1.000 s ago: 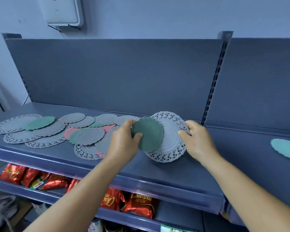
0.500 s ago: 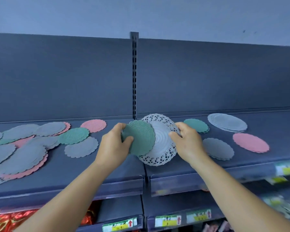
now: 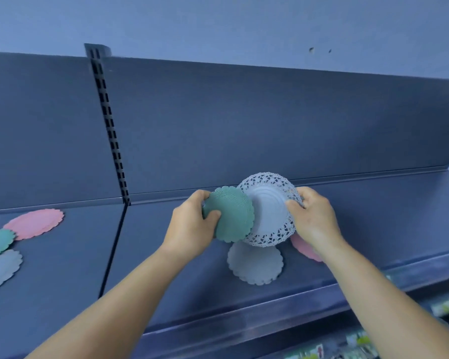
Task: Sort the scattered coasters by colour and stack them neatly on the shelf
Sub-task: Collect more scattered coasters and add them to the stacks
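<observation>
The left hand point(image 3: 192, 226) has its grip pinched on a green coaster point(image 3: 231, 216); the right hand point(image 3: 314, 218) pinches a lacy grey coaster point(image 3: 270, 211), overlapping behind the green one, above the shelf point(image 3: 166, 268). Below the lacy coaster lie a plain grey coaster point(image 3: 255, 265) and a pink coaster point(image 3: 303, 248).

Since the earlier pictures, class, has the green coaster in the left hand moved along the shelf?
Yes. The green coaster has gone rightward: earlier it was left of the slotted upright, now it is well right of it.
</observation>
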